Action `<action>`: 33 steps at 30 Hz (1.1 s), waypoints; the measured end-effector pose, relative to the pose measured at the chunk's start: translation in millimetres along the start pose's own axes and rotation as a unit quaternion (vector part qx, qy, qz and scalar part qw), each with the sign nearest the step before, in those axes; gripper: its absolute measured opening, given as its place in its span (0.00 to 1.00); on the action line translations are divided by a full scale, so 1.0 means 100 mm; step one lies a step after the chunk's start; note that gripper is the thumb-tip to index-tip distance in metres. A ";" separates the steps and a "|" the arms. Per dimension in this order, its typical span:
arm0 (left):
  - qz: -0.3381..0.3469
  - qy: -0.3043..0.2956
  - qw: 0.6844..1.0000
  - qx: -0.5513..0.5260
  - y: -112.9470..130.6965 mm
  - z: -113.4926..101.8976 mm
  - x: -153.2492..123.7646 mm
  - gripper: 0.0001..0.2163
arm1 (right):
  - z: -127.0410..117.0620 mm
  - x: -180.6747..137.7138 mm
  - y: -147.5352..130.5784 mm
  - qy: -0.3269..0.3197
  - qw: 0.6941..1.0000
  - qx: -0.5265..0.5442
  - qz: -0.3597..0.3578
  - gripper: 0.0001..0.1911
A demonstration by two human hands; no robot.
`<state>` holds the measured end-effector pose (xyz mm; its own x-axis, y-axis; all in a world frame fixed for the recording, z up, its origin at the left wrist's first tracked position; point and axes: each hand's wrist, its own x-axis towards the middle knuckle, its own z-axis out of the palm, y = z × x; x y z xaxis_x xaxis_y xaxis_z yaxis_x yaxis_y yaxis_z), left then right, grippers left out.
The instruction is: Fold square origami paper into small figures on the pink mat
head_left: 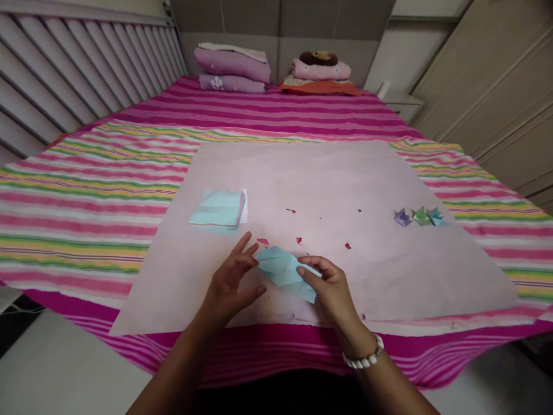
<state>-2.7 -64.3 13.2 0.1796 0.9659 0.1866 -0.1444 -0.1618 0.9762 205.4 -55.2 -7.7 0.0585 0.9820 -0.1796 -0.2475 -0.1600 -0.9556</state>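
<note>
A light blue sheet of paper (pixel 283 271), creased and partly folded, is held between both my hands just above a large pale pink sheet (pixel 328 184) spread on the bed. My left hand (pixel 231 282) pinches the paper's left edge with its fingertips, the other fingers spread. My right hand (pixel 330 288), with a white bead bracelet on the wrist, grips the paper's right end with curled fingers.
A stack of light blue paper squares (pixel 219 210) lies to the left. Three small folded paper stars (pixel 418 217), purple, green and blue, sit to the right. Tiny red scraps (pixel 298 239) dot the sheet. Pillows (pixel 233 69) lie at the head of the striped bed.
</note>
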 end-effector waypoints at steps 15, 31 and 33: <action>-0.194 0.119 0.973 0.042 -0.02 0.09 0.08 0.11 | 0.00 -0.07 -0.03 -0.149 0.989 0.002 0.001 0.13; -0.233 0.123 0.960 -0.098 0.00 0.22 0.11 0.32 | 0.04 -0.03 -0.06 -0.133 0.991 0.025 0.011 0.21; -0.282 0.081 0.944 -0.152 -0.03 0.25 0.10 0.30 | 0.06 -0.04 -0.08 -0.118 0.993 0.022 -0.005 0.18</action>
<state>23.7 -59.3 15.1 0.1629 0.9037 -0.3959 -0.3476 0.4281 0.8342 200.8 -57.0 1.8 -0.1651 0.9806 -0.1058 -0.2913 -0.1510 -0.9447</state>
